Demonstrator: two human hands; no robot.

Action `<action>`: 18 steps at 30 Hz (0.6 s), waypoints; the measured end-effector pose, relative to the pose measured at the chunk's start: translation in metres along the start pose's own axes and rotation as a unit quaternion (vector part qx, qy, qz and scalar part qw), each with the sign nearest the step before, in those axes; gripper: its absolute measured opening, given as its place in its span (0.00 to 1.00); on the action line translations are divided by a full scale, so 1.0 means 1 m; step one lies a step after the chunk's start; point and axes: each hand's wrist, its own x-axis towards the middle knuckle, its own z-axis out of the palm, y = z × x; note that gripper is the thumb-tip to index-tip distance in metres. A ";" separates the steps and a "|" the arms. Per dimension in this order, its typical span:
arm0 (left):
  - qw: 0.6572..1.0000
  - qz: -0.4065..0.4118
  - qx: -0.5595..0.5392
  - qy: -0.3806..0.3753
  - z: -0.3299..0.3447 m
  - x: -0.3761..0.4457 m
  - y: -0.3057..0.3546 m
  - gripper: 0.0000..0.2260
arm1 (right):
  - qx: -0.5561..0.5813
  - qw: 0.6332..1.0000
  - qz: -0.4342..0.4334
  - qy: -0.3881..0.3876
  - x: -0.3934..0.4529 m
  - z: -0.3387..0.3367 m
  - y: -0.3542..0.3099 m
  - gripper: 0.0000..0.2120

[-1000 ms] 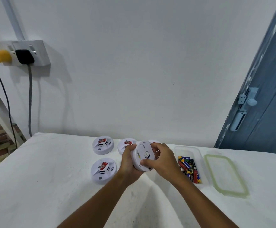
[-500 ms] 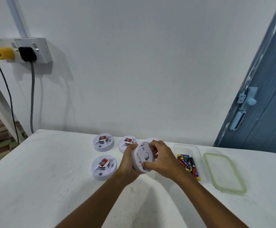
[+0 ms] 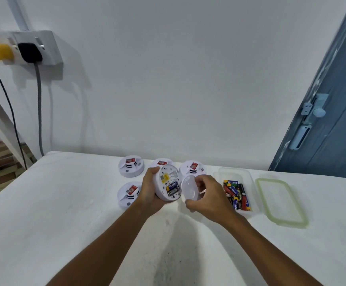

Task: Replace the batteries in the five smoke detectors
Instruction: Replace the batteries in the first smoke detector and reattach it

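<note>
I note the held smoke detector [image 3: 166, 183], a round white unit, raised above the white table [image 3: 64, 213] with its underside toward me; two batteries [image 3: 173, 188] sit side by side in its open compartment, beside a yellow label. My left hand [image 3: 150, 193] grips its left rim, fingers curled behind, thumb at the top edge. My right hand [image 3: 208, 198] pinches the detached white back cover [image 3: 189, 187], just beside the unit's right edge. Four more detectors [image 3: 130, 166] lie on the table behind. A clear container [image 3: 248, 178] of loose batteries stands to the right, its lid [image 3: 281, 201] alongside
</note>
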 end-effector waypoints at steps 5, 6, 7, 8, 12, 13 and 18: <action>1.000 0.008 0.004 0.011 -0.013 -0.002 0.006 0.19 | -0.132 0.978 0.045 -0.157 -0.021 0.007 0.002 0.22; 1.000 0.008 0.010 0.014 -0.014 -0.003 0.007 0.19 | -0.159 0.968 0.044 -0.187 -0.025 0.008 0.000 0.21; 1.000 0.006 0.015 0.017 -0.017 -0.003 0.005 0.19 | -0.187 0.958 0.044 -0.214 -0.029 0.011 -0.001 0.21; 1.000 0.003 0.016 0.020 -0.018 -0.004 0.004 0.19 | -0.216 0.947 0.042 -0.236 -0.032 0.014 -0.001 0.21; 0.999 -0.003 0.017 0.029 -0.021 -0.006 -0.001 0.18 | -0.291 0.915 0.026 -0.279 -0.039 0.025 0.000 0.21; 0.999 -0.004 0.018 0.029 -0.022 -0.007 -0.001 0.18 | -0.303 0.910 0.023 -0.282 -0.039 0.027 0.001 0.21; 1.000 -0.009 0.013 0.024 -0.024 -0.006 -0.005 0.18 | -0.321 0.901 0.035 -0.288 -0.037 0.031 0.002 0.22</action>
